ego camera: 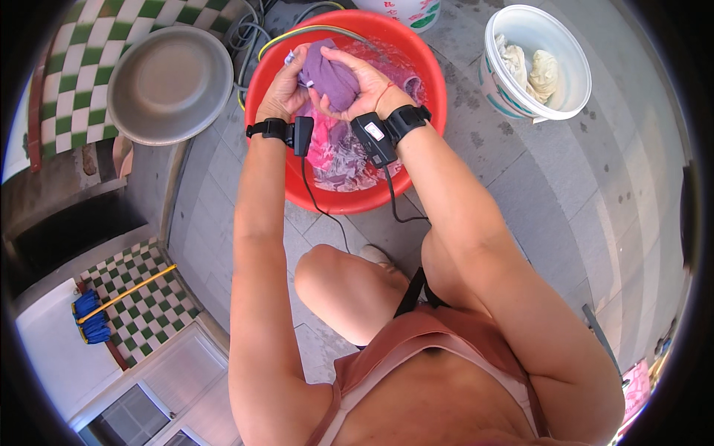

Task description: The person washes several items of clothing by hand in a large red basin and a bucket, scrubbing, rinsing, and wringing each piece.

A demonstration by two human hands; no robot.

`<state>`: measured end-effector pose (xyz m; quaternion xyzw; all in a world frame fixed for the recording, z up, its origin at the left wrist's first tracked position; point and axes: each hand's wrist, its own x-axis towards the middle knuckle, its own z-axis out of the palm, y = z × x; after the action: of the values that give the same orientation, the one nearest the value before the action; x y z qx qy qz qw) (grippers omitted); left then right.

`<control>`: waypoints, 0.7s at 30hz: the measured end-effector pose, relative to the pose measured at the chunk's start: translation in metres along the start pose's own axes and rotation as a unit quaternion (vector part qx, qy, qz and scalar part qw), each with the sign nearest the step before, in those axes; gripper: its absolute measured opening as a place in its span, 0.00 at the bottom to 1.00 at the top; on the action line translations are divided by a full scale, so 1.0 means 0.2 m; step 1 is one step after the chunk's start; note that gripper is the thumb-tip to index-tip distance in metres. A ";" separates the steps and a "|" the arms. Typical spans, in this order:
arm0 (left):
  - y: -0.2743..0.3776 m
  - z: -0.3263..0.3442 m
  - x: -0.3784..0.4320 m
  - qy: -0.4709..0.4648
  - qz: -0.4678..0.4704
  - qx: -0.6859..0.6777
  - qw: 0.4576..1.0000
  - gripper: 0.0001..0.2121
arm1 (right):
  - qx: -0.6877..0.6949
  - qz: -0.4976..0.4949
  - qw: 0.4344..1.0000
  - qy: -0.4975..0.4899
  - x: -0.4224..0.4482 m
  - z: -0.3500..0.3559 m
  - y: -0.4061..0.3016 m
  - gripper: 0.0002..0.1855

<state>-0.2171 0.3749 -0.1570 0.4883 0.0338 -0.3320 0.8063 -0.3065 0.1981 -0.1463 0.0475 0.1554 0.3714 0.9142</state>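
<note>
A bunched purple cloth [333, 81] is gripped between my two hands above a red plastic basin [432, 111]. My left hand [287, 86] closes on its left side, where a small white tag shows. My right hand [362, 83] cups the cloth from the right, fingers curled under it. Below, the basin holds water with suds and soaked laundry: a bright pink cloth [319, 146] near the left wrist and purplish fabric [411, 86] at the right. A grey-and-yellow hose [312, 28] passes over the basin's far rim.
A white bucket [577, 72] with crumpled pale cloths [542, 75] stands at the right on grey floor tiles. A round metal basin lid or pan [170, 83] lies at the upper left. Cables hang from both wrist devices. A blue mop [92, 316] is at the lower left.
</note>
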 end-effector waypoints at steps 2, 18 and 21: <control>0.04 0.02 -0.01 -0.008 -0.016 0.060 0.998 0.13 | -0.094 -0.011 0.994 0.055 0.00 -0.02 0.02 0.25; 0.04 0.16 -0.08 0.041 -0.043 0.393 0.918 0.09 | -0.518 -0.175 0.820 0.172 0.15 -0.14 0.12 0.29; -0.02 0.16 -0.06 0.034 -0.020 0.494 0.869 0.07 | -0.625 -0.232 0.712 0.222 0.18 -0.18 0.15 0.27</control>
<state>-0.2369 0.3538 -0.1401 0.8330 -0.0972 -0.3042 0.4518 -0.3137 0.2433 -0.1841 -0.6558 0.0923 0.1600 0.7320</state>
